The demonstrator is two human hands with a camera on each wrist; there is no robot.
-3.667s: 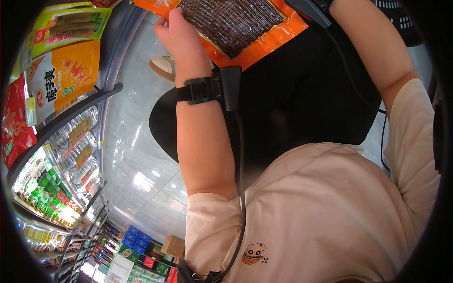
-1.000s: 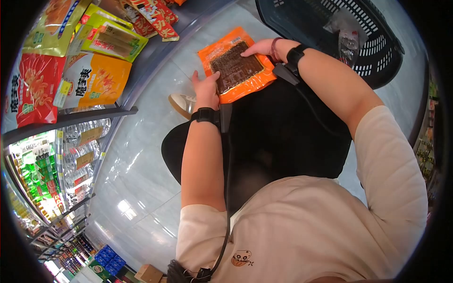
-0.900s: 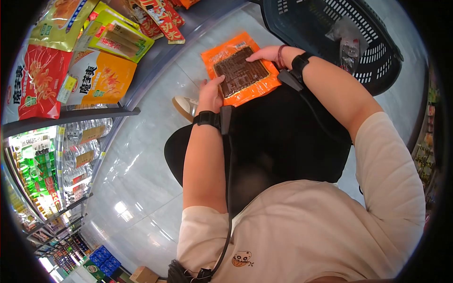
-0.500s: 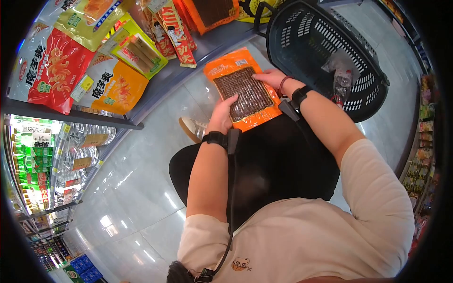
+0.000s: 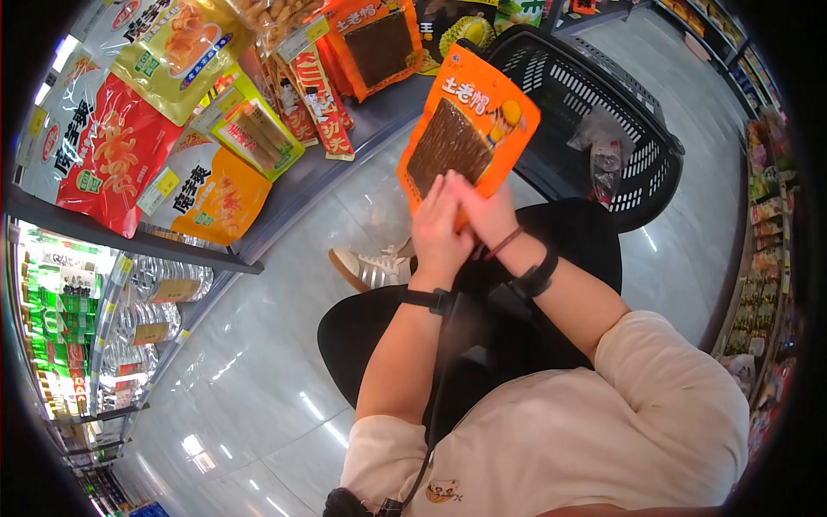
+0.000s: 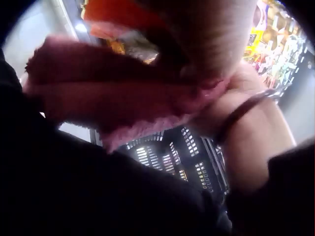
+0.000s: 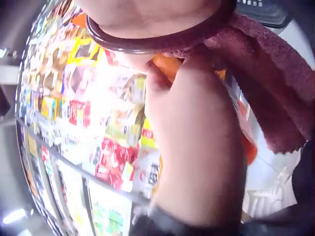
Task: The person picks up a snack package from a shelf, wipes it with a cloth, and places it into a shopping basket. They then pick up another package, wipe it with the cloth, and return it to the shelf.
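Observation:
An orange snack packet (image 5: 469,121) stands tilted up in the head view, its printed front showing a cartoon figure and a window onto dark brown strips. At its lower end both hands come together and hold it. My left hand (image 5: 441,226) lays its fingers against the bottom of the window. Against those fingers sits my right hand (image 5: 488,214), a dark red band round its wrist. The far sides of the fingers are hidden behind the packet. A dark red fuzzy cloth (image 6: 98,93) hangs by the hands in the left wrist view.
A black basket (image 5: 551,164) stands on the floor at the right, a clear plastic bag (image 5: 603,155) in it. Along the left runs a shelf (image 5: 379,142) with bagged snacks, including a similar orange packet (image 5: 375,52). Crossed legs (image 5: 370,336) lie below the hands.
The packet has been turned from its back to its printed front and tipped up. Both hands have moved from its sides to its lower end. More shelf and basket show in the head view.

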